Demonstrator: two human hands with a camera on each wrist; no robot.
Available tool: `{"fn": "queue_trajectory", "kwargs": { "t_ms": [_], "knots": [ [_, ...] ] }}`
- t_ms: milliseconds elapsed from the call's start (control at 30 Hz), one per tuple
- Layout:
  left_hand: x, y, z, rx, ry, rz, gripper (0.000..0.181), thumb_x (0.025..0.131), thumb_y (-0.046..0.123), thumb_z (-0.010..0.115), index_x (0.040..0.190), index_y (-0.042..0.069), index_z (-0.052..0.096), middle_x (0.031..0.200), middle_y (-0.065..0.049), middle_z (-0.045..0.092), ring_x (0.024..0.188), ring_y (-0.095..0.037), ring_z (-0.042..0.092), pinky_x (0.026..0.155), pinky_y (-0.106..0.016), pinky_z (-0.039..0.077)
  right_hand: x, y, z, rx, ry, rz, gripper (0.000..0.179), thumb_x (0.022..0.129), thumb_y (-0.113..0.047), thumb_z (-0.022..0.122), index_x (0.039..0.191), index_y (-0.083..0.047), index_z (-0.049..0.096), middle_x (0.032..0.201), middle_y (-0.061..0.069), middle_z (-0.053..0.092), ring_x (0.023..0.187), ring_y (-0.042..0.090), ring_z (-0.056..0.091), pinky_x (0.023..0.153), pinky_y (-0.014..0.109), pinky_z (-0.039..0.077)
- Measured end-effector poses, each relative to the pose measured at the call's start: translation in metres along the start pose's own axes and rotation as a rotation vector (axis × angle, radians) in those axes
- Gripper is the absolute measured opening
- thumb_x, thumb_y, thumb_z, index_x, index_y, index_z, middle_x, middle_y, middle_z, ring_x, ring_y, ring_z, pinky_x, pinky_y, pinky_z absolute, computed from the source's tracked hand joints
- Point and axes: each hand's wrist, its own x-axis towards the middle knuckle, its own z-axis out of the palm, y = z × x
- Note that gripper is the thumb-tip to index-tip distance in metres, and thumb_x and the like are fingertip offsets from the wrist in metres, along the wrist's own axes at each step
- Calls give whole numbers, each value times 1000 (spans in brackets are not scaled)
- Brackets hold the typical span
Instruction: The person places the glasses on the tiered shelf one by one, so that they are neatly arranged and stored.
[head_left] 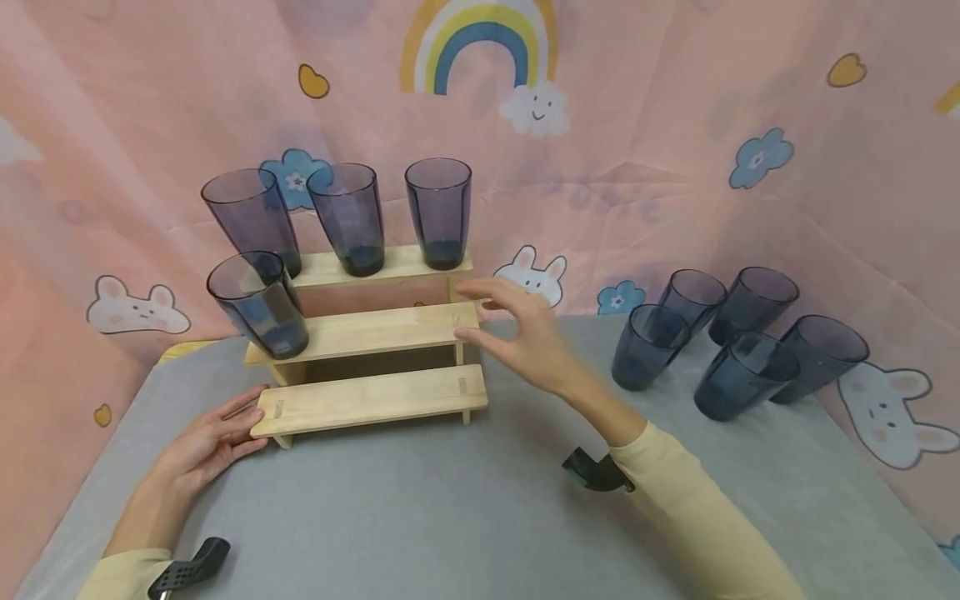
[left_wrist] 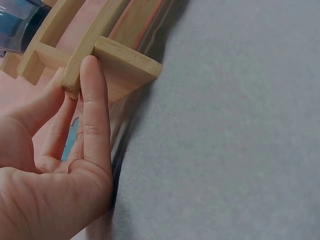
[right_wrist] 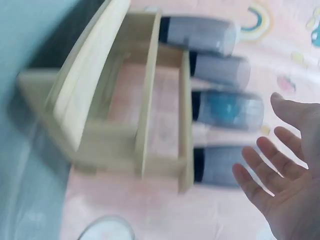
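Observation:
A three-step wooden rack stands at the left of the table. My left hand pinches the left end of its lowest board; in the left wrist view the thumb and a finger lie on either side of the board's end. My right hand is by the right end of the middle board, fingers spread and holding nothing. Three purple-grey glasses stand upright on the top board, the rightmost glass near its right end. Another glass stands at the left end of the middle board.
Several more glasses stand grouped on the grey tablecloth at the right. A pink curtain with rainbow and rabbit prints hangs close behind the rack. A dark strap mount juts from the right wrist.

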Motion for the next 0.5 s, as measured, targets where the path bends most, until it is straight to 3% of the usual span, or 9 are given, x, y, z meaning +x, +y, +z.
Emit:
{"fn": "queue_trajectory", "kwargs": {
  "t_ms": [267, 500],
  "knots": [
    [1, 0, 0, 11, 7, -1, 41, 103, 1, 45, 114, 31, 71, 114, 8, 66, 100, -14, 66, 80, -31, 58, -33, 34, -50, -236, 123, 174, 52, 83, -13, 81, 131, -7, 61, 133, 10, 59, 128, 26, 50, 105, 49, 40],
    [0, 1, 1, 1, 10, -11, 39, 103, 2, 46, 114, 30, 71, 113, 8, 66, 99, -14, 66, 80, -31, 57, -63, 62, -78, -328, 379, 209, 56, 75, -3, 84, 127, 0, 63, 136, 17, 54, 126, 33, 49, 100, 55, 41]
  ]
}}
